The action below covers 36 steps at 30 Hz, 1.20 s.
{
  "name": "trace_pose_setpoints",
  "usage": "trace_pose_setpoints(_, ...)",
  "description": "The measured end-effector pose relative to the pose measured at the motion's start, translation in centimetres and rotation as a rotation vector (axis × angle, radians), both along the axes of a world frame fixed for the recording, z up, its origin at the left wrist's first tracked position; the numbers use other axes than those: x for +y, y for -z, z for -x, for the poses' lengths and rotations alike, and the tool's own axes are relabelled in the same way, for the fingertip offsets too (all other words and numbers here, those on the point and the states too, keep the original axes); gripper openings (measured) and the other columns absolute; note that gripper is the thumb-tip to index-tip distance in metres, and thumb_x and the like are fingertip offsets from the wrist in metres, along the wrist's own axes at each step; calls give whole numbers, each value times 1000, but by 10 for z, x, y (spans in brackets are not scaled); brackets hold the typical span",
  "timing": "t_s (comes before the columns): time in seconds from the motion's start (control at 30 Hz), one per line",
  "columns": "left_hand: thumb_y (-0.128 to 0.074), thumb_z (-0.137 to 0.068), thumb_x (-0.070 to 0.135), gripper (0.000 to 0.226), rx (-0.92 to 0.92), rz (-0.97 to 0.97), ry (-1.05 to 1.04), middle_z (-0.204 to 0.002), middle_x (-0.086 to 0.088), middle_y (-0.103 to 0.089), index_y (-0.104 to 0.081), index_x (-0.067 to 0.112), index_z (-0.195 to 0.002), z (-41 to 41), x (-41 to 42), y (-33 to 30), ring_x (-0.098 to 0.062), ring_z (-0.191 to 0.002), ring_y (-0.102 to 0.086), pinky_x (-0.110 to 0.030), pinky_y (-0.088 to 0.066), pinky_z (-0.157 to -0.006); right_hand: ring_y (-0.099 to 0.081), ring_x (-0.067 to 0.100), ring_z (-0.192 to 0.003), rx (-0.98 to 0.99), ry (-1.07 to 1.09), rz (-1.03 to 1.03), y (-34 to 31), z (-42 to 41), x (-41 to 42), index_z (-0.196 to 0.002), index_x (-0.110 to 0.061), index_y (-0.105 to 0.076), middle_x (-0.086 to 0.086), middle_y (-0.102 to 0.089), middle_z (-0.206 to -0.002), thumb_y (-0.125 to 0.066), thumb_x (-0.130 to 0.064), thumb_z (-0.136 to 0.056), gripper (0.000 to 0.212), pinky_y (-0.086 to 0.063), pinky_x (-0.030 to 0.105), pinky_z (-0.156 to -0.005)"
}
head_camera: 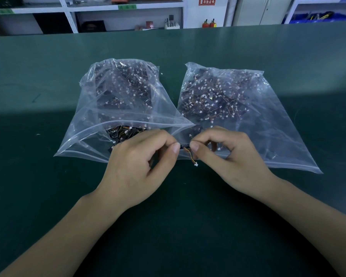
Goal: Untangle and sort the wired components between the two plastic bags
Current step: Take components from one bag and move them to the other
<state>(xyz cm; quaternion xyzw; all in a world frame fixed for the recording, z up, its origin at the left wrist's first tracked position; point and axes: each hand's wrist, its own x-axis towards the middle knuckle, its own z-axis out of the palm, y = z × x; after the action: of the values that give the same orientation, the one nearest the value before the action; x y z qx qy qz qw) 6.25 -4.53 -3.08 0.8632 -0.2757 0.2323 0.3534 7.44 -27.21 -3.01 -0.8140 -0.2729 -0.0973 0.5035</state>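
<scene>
Sideways: component [185, 146] pinched between both hands, wires [190, 156] seemingly hanging down.

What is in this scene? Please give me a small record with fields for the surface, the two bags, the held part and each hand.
surface: dark green table mat
left bag: clear plastic zip bag, mouth open, many small black wired components inside
right bag: clear plastic zip bag, flat on the mat, holds similar components with white connectors
held part: small black wired component with orange and yellow wires and a white plug, between the bags
left hand: left hand pinches one end of the component
right hand: right hand pinches the other end
</scene>
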Motion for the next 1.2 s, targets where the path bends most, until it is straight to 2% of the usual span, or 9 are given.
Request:
trace_pose_setpoints(0.2, -61, -100, 20, 22, 19, 49, 4, -70, 7, -54, -65, 11, -81, 0, -4, 2, -19, -65, -53, -38, -43, -58, -61, 17, -77, -11, -15, 12, -2, 2, 2, -85, -25, -73, -7, -71, -77, -70, -18, -100, 17, -45, 29, -75)
trace_pose_setpoints(0.37, -61, -99, 21, 22, 25, 66, 4, -70, 7, -55, -66, 12, -81, -1, -4, 1, -19, -64, -53, -32, -42, -58, -62, 20, -78, -8, -12, 12, -2, 3, 3, -86, -26, -74, -8, -72, -77, -69, -20, -100, 16, -44, 28, -75)
trace_pose_setpoints(0.5, -62, -98, 19, 21, 13, 58, 2, -70, 5, -56, -66, 11, -79, -1, -5, 2, -19, -65, -54, -36, -42, -57, -62, 19, -77, -14, -21, 18, -2, 3, 4, -85, -30, -71, -10, -71, -76, -69, -18, -100, 19, -43, 26, -76)
trace_pose_setpoints(0.63, -62, -99, 20, 21, 24, 56, 8, -70, 6, -56, -66, 12, -80, -1, -4, 3, -19, -64, -54, -37, -43, -57, -63, 19, -77, 5, -17, 18, -2, 3, 4, -84, -28, -71, -11, -71, -76, -67, -21, -100, 18, -42, 23, -76)
trace_pose_setpoints(0.87, -63, -99, 19, 21, 15, 51, 23, -70, 8, -54, -66, 12, -79, 0, -4, 1, -17, -64, -53, -34, -42, -56, -62, 20, -78, 10, -11, 18, -1, 2, 4, -82, -24, -72, -11, -70, -76, -67, -20, -100, 19, -44, 27, -76)
trace_pose_setpoints(1.1, -64, -98, 18, 21, 22, 53, 22, -69, 7, -55, -66, 12, -78, 0, -4, 1, -18, -63, -53, -34, -42, -56, -63, 20, -78, 5, -24, 20, 1, 1, 3, -82, -19, -73, -10, -71, -77, -67, -19, -101, 20, -44, 25, -76)
trace_pose_setpoints(1.2, -63, -97, 18, 21, 3, 41, 15, -68, 7, -55, -65, 11, -77, 0, -4, 2, -17, -63, -52, -34, -42, -56, -63, 18, -77, -19, -35, 32, 1, 1, 3, -83, -23, -72, -10, -71, -76, -68, -19, -100, 18, -42, 21, -77)
